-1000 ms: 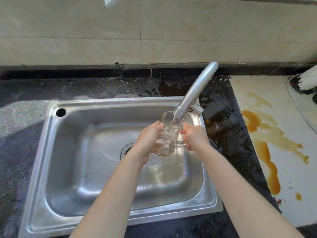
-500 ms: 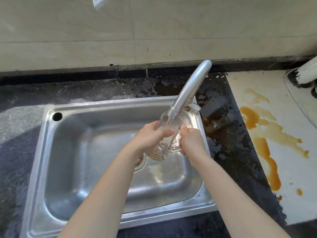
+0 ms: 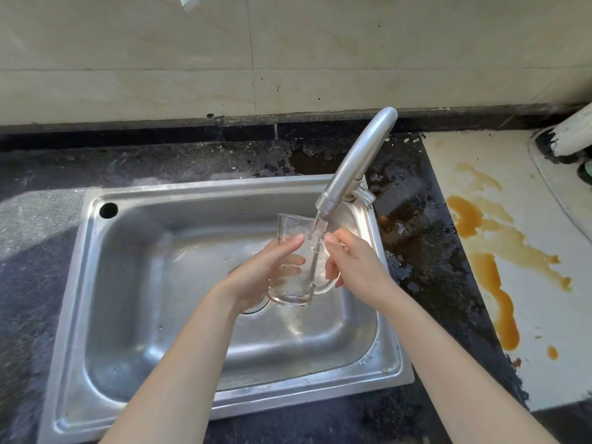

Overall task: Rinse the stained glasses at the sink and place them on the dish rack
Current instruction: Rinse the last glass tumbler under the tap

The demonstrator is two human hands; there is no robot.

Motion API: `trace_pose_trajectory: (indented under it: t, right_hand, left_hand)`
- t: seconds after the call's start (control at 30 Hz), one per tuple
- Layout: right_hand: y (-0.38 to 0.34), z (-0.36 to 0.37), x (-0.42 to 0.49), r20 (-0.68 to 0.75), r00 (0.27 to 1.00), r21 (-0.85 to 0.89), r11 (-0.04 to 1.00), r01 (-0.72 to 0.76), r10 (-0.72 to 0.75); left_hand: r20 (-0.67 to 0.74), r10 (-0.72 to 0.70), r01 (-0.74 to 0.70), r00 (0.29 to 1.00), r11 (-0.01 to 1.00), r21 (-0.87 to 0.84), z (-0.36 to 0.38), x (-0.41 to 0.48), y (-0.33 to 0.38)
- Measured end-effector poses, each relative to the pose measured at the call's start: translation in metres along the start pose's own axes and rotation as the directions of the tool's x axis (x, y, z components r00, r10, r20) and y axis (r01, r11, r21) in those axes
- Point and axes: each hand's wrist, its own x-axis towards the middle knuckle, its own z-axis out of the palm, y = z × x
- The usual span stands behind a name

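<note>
Glass mug sits under the running tap. Left hand wraps it, right hand grips its handle. Sink drain is mostly hidden.

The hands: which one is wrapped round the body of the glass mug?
The left hand: its fingers curl round the body of the glass mug and show through it. The right hand holds the handle side instead.

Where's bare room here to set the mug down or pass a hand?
Free: sink floor left of the drain, below the overflow hole; grey counter left of the sink; white surface right, though orange-stained. Crowded: under the faucet, where left hand and right hand hold the glass mug.
</note>
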Motion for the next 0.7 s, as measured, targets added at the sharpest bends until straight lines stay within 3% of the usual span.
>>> trace_pose_trajectory:
  t: [0.23, 0.5, 0.6, 0.7]
  right_hand:
    - [0.015, -0.009, -0.014, 0.033, 0.995, -0.036, 0.995, 0.093, -0.091]
    - [0.002, -0.015, -0.005, 0.035, 0.977, -0.256, 0.944, 0.211, -0.209]
    - [0.014, -0.022, -0.010, -0.003, 0.992, -0.216, 0.969, 0.121, -0.124]
    - [0.018, -0.014, -0.017, 0.113, 0.994, -0.175, 0.984, 0.031, -0.012]
  left_hand:
    - [0.091, 0.069, -0.078, 0.993, 0.992, 0.095, -0.004, -0.004, -0.008]
    - [0.066, 0.220, -0.215, 0.973, 0.974, -0.075, -0.014, 0.008, -0.008]
    - [0.076, 0.179, -0.176, 0.981, 0.983, -0.047, 0.002, 0.015, -0.014]
    - [0.090, 0.096, -0.093, 0.991, 0.995, -0.034, -0.004, 0.012, -0.030]
